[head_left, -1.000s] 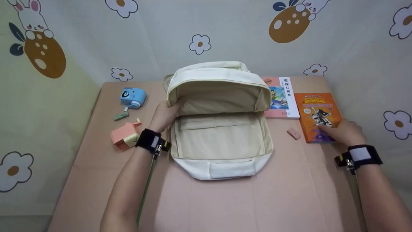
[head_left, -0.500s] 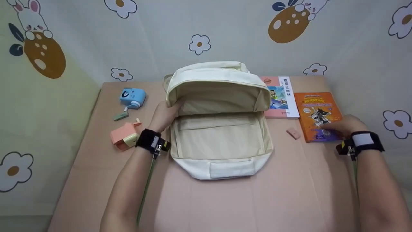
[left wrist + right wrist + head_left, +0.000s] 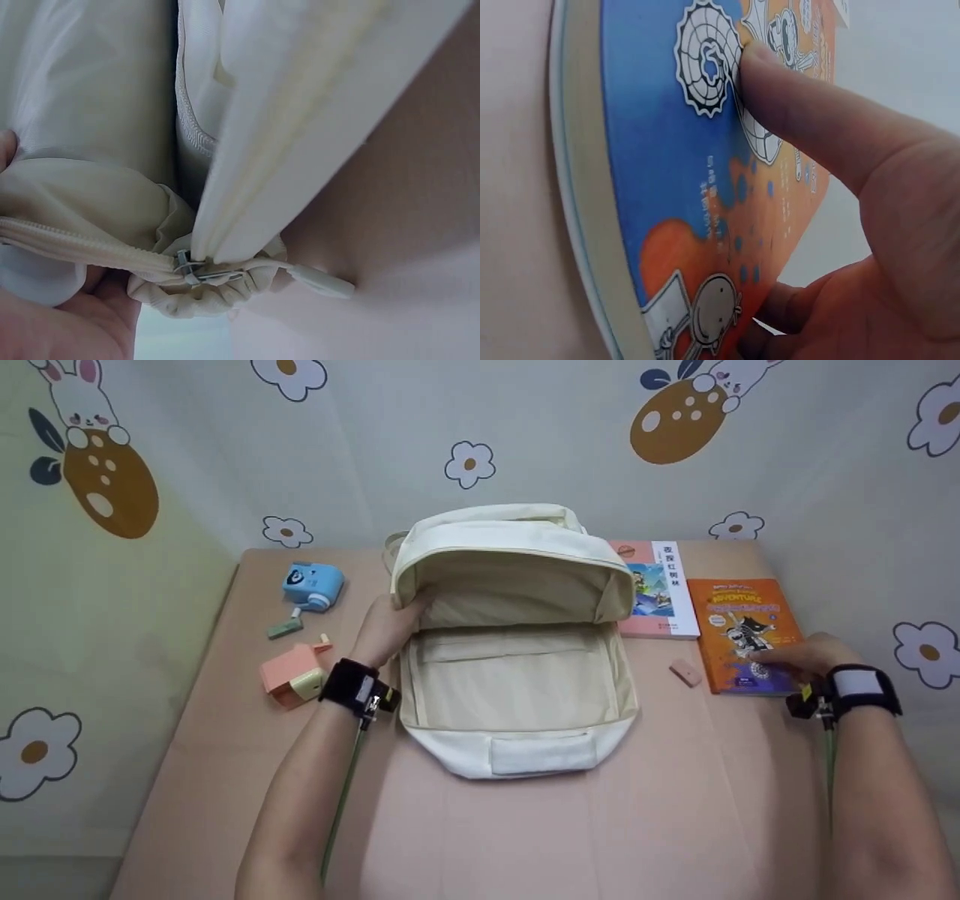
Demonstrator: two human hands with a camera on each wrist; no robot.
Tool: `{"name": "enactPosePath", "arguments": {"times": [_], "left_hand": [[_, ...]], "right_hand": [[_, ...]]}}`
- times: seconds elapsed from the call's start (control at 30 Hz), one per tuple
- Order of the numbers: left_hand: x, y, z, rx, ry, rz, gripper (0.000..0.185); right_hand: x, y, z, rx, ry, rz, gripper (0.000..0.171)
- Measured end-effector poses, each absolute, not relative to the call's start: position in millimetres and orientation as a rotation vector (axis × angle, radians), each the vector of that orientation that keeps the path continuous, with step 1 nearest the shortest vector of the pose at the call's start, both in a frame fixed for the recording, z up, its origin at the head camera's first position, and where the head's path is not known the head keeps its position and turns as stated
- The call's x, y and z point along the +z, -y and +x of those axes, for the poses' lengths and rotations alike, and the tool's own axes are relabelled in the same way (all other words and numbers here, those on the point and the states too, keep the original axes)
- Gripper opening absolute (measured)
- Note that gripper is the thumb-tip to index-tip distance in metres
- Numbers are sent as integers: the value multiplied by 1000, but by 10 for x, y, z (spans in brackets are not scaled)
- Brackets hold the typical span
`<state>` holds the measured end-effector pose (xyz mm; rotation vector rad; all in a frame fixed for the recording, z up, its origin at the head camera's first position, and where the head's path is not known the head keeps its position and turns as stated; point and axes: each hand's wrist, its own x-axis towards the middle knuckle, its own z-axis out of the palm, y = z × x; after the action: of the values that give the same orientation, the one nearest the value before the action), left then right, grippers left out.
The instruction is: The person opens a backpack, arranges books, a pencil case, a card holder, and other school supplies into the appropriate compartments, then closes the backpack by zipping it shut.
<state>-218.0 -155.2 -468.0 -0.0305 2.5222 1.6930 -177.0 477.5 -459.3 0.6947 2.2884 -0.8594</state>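
Note:
A cream backpack lies unzipped in the head view, its main pocket gaping. My left hand grips the left edge of its raised flap, thumb on the inner side. In the left wrist view, a zipper slider and its pull tab hang beside that hand. At the right, my right hand holds the lower right edge of an orange and purple book. The right wrist view has the thumb on the cover and the other fingers curled at the edge, their tips hidden.
A pink and white book lies partly behind the backpack. Near it is a pink eraser-like block. To the left sit a blue camera-shaped thing, a small green block and a pink house-shaped thing. Patterned cloth walls surround the table.
My right wrist has moved forward and slightly right, with the thumb shifting a little on the orange book. The left hand keeps its hold on the flap, and the book has hardly moved.

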Motion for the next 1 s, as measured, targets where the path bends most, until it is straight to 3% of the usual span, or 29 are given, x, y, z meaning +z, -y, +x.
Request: {"name": "enactPosePath", "arguments": {"times": [0.23, 0.57, 0.83, 0.93, 1.0], "left_hand": [[-4688, 1548, -2184, 1660, -2530, -41, 85], [-4677, 1558, -2175, 1666, -2516, -26, 82], [-4668, 1560, -2171, 1667, -2507, -41, 87], [-4669, 1556, -2170, 1675, -2501, -49, 85], [-4670, 1553, -2168, 1680, -2501, -43, 84]], "right_hand": [[-4574, -4769, -1685, -895, -2364, 726, 102], [-4426, -4882, -1645, -1082, -2437, 687, 49], [-4433, -4913, -1612, -1331, -2385, 732, 29], [-4422, -4903, -1603, -1444, -2352, 748, 37], [-4407, -4889, -1589, -1478, -2356, 746, 57]]}}
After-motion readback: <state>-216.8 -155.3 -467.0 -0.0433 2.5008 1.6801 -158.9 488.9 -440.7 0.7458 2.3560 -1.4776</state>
